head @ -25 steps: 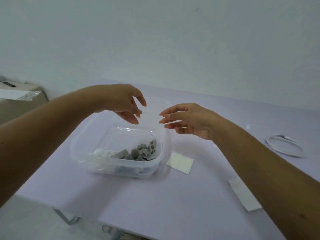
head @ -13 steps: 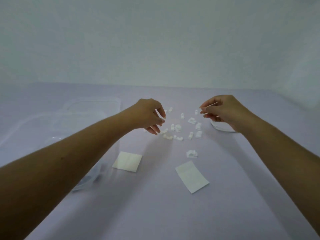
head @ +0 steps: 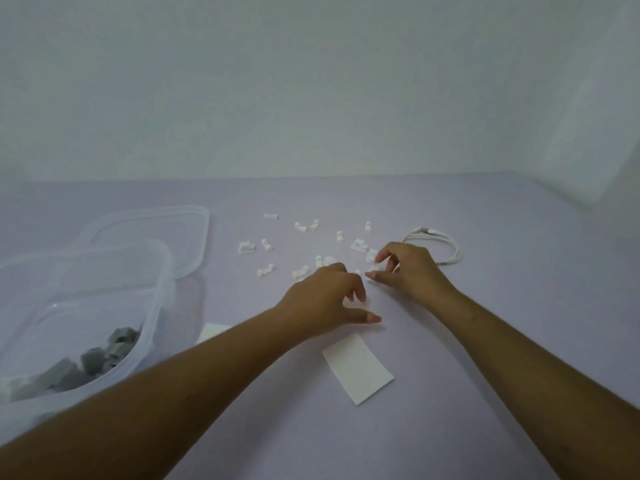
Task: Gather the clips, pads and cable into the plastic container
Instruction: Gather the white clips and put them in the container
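Container: one clear plastic container (head: 154,306) stands at the left side of the pale purple table (head: 502,306). It is open, and its near part is cut by the picture edge.
Lid: one clear plastic lid (head: 195,237) lies flat just behind the container.
Grey clips: a heap of grey plastic clips (head: 93,358) is inside the container, too crowded to count.
White clips: about fourteen small white plastic clips (head: 247,247) lie scattered on the table beyond the hands. The hands may cover some more.
Pads: two white rectangular pads. One (head: 358,368) lies between the forearms, and the other (head: 212,331) is half hidden behind the left forearm, near the container.
Cable: one white coiled cable (head: 448,252) lies just beyond the right hand, outside the container.
Left hand: the left hand (head: 322,303) is over the table, fingers bent downward and thumb stretched apart, with nothing seen in it.
Right hand: the right hand (head: 408,271) pinches one of the small white plastic clips between thumb and forefinger.
Edges: the far table edge meets the grey-white wall (head: 311,98).
Free room: there is bare table to the right of the cable and in front of the nearer pad.
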`<action>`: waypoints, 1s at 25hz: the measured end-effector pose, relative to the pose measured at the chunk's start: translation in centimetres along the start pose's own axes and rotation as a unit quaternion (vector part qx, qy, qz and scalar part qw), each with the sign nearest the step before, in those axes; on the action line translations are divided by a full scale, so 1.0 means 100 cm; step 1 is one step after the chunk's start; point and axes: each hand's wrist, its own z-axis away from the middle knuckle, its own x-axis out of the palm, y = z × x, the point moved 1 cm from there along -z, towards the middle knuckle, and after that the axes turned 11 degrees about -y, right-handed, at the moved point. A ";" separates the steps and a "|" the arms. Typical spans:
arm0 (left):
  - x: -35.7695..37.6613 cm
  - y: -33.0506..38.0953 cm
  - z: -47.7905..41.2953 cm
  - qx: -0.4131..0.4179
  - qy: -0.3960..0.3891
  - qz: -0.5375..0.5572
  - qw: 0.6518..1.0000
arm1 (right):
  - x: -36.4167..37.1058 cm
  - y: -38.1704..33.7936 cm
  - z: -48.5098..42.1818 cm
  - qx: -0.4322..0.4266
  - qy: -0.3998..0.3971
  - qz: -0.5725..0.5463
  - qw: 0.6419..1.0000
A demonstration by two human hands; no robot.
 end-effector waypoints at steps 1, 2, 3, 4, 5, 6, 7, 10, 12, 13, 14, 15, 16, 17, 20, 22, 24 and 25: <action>0.004 0.000 -0.001 0.001 -0.004 0.003 1.000 | 0.004 0.001 -0.001 -0.001 0.002 0.001 1.000; 0.008 0.001 -0.002 0.002 -0.004 -0.001 1.000 | 0.008 0.003 -0.003 -0.003 0.005 0.002 1.000; 0.010 0.001 -0.004 0.003 -0.002 -0.008 1.000 | 0.011 0.003 -0.003 -0.005 0.009 0.006 1.000; 0.011 0.001 -0.006 0.007 0.003 -0.011 1.000 | 0.013 0.004 -0.003 -0.003 0.014 0.013 1.000; 0.011 0.000 -0.008 0.011 0.009 -0.011 1.000 | 0.015 0.005 -0.003 0.000 0.020 0.023 1.000; 0.011 -0.002 -0.011 0.019 0.017 -0.004 1.000 | 0.016 0.005 -0.004 0.000 0.026 0.034 0.999; 0.012 -0.004 -0.013 0.029 0.022 0.011 0.999 | 0.017 0.006 -0.004 -0.002 0.029 0.046 0.999; 0.012 -0.012 -0.017 0.034 0.033 0.100 0.994 | 0.019 0.008 -0.004 -0.027 0.027 0.063 0.997; 0.005 -0.016 -0.020 0.004 0.041 0.196 0.980 | 0.019 0.012 -0.007 -0.052 0.036 0.069 0.996; -0.001 -0.016 -0.020 -0.021 0.041 0.290 0.956 | 0.017 0.013 -0.008 -0.056 0.047 0.049 0.996; -0.007 -0.017 -0.021 -0.042 0.034 0.412 0.910 | 0.014 0.014 -0.010 -0.046 0.061 -0.010 0.997; -0.014 -0.020 -0.022 -0.056 0.025 0.536 0.842 | 0.011 0.014 -0.011 -0.023 0.072 -0.128 0.989; -0.020 -0.023 -0.023 -0.059 0.022 0.643 0.764 | 0.007 0.011 -0.012 0.009 0.071 -0.300 0.951; -0.027 -0.027 -0.025 -0.057 0.027 0.726 0.684 | 0.004 0.007 -0.013 0.033 0.056 -0.478 0.876; -0.036 -0.041 -0.033 -0.068 0.072 0.849 0.519 | -0.007 -0.001 -0.015 0.065 0.037 -0.737 0.671; -0.038 -0.048 -0.041 -0.097 0.099 0.816 0.562 | -0.013 -0.004 -0.021 0.080 0.024 -0.730 0.679; -0.039 -0.054 -0.049 -0.136 0.118 0.653 0.736 | -0.013 -0.004 -0.029 0.108 0.020 -0.581 0.806; -0.038 -0.058 -0.053 -0.150 0.130 0.515 0.834 | -0.012 -0.002 -0.034 0.114 0.026 -0.444 0.889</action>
